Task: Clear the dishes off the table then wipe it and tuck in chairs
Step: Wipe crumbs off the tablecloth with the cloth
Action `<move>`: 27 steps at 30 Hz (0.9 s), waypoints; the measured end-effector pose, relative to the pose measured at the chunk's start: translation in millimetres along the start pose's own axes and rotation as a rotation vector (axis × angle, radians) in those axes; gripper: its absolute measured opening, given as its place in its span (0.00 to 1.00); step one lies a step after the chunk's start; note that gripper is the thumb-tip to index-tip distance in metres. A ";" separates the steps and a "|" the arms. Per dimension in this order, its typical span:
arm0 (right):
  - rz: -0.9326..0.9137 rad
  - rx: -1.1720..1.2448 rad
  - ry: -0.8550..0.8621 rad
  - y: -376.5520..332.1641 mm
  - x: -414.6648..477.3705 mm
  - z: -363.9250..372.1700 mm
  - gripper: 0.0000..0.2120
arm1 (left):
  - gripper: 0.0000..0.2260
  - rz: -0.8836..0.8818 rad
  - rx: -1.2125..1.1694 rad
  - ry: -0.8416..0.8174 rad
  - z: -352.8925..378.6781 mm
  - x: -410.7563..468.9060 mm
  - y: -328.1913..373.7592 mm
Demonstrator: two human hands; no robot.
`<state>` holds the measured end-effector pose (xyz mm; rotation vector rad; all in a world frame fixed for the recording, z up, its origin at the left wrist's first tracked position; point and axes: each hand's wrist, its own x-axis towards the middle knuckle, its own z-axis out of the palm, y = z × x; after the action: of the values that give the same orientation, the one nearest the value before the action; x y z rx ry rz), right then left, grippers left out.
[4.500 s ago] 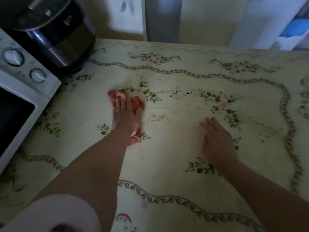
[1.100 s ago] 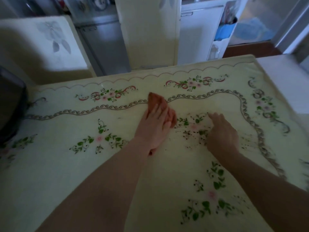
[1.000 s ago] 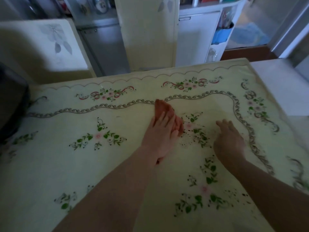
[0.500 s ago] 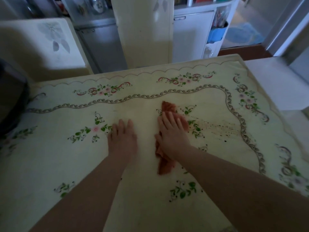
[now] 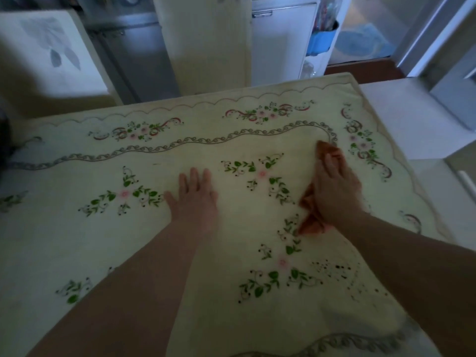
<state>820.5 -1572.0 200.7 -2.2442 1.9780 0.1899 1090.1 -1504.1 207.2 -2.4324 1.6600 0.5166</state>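
The table [image 5: 334, 78] is covered by a cream tablecloth [image 5: 231, 148] printed with green sprigs, pink flowers and a scrolled border. The left hand [image 5: 192, 195] lies palm down on the tablecloth near the centre, fingers straight and slightly spread, holding nothing. The right hand [image 5: 334, 193] lies palm down on a reddish-brown wiping cloth [image 5: 327, 150], fingers extended along it and pressing it flat against the table. The cloth is not gripped. It sits toward the far right corner of the table, just inside the bend of the scrolled border. One end of the cloth projects beyond the fingertips, and the other end is bunched beside the heel of the hand on the thumb side. A cluster of dark specks [image 5: 337, 270] lies on the tablecloth near the right forearm, apart from the cloth. Two cream chair backs stand against the far edge of the table: a left chair back [image 5: 49, 55] with a grey leaf print and a centre chair back [image 5: 208, 42]. Behind them are a white cabinet door [image 5: 279, 39] and a blue container [image 5: 320, 43] on an open shelf.
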 end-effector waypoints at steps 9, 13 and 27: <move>0.083 0.397 0.133 -21.5 -43.9 5.1 0.30 | 0.25 -0.003 -0.023 -0.068 -15.2 1.7 3.2; -0.273 0.555 0.029 -108.5 -82.8 13.4 0.34 | 0.22 0.059 -0.156 0.063 -14.3 -16.0 -3.6; -0.277 0.156 -0.089 9.7 -131.7 17.1 0.37 | 0.25 -0.093 -0.065 0.065 13.9 -94.2 60.7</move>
<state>794.4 -1441.6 208.6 -2.3312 1.5594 0.0985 1000.4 -1440.5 232.6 -2.5850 1.5677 0.4897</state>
